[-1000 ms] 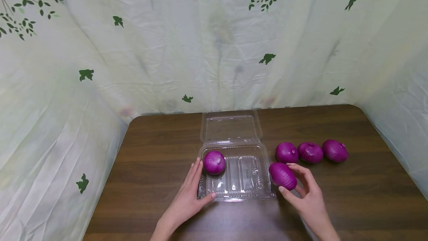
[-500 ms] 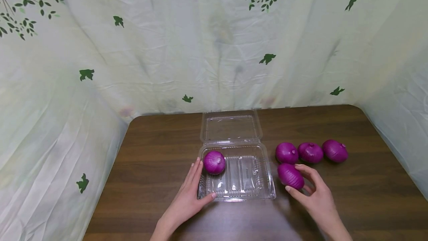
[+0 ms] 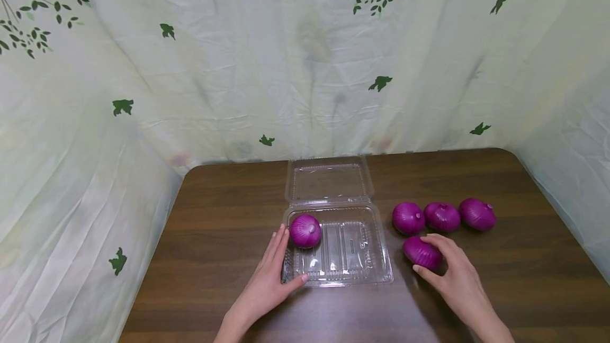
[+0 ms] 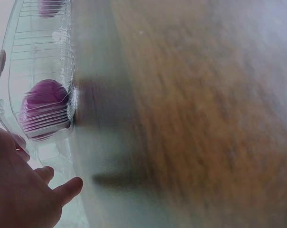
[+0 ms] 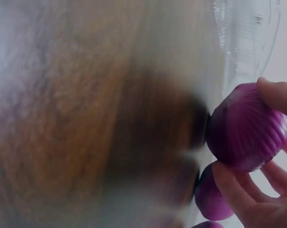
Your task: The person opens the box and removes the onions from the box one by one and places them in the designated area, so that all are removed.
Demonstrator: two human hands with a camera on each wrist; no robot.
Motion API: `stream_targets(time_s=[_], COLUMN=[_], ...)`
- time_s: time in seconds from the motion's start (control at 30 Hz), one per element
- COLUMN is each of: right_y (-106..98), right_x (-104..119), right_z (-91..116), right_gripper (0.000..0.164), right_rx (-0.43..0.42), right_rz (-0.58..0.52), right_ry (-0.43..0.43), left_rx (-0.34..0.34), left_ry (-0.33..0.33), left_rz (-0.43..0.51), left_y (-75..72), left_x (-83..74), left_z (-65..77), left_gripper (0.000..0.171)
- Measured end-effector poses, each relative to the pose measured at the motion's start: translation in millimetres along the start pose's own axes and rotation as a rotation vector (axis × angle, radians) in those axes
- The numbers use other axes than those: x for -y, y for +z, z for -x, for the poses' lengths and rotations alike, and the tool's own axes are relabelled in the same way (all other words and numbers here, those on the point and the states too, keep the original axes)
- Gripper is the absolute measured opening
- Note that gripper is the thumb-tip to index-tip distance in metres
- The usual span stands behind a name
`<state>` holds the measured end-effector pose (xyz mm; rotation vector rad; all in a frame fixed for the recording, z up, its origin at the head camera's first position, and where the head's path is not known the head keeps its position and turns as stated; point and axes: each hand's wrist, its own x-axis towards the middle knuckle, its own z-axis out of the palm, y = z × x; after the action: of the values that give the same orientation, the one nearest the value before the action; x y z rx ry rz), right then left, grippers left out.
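My right hand [image 3: 455, 274] holds a purple onion [image 3: 422, 253] between thumb and fingers, low over the table to the right of a clear plastic clamshell container [image 3: 352, 274]. The right wrist view shows the same onion [image 5: 250, 128] with the thumb on one side and fingertips on the other. My left hand [image 3: 267, 279] rests at the container's left front corner, fingers straight along its side and thumb on the front rim. One onion [image 3: 305, 231] sits inside the container at the back left. In the left wrist view, that onion [image 4: 46, 109] shows through the ribbed plastic wall.
Three more purple onions, a left one [image 3: 408, 218], a middle one [image 3: 442, 217] and a right one [image 3: 477, 214], stand in a row behind my right hand. The container's lid [image 3: 329, 181] lies folded back toward the table's far edge, where a leaf-printed curtain [image 3: 305, 68] hangs.
My right hand has carried its onion rightward, away from the container's right edge, and lower toward the table. The left hand and the other onions have stayed where they were.
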<state>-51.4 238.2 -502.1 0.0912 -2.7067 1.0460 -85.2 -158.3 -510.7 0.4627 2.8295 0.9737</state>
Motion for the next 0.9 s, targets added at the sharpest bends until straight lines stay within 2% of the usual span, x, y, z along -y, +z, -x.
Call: stream_targets(time_s=[0.23, 0.43, 0.57, 0.9], right_y=[0.1, -0.7, -1.2, -4.3], right_x=[-6.1, -8.7, -7.1, -1.9], right_z=[-2.5, -5.0, -4.1, -4.0], right_gripper=[0.076, 0.075, 0.076, 0.067], right_rx=[0.048, 0.072, 0.086, 0.167], right_rz=[0.000, 0.007, 0.000, -0.049], right_ry=[0.010, -0.027, -0.011, 0.133], left_rx=[0.018, 0.016, 0.014, 0.018], left_ry=[-0.014, -0.017, -0.013, -0.017], left_rz=[0.011, 0.013, 0.013, 0.008], left_y=[0.2, 0.4, 0.4, -0.6], left_x=[-0.5, -0.4, -0.1, -1.0], left_z=[0.1, 0.3, -0.2, -0.4], left_gripper=[0.107, 0.107, 0.107, 0.107])
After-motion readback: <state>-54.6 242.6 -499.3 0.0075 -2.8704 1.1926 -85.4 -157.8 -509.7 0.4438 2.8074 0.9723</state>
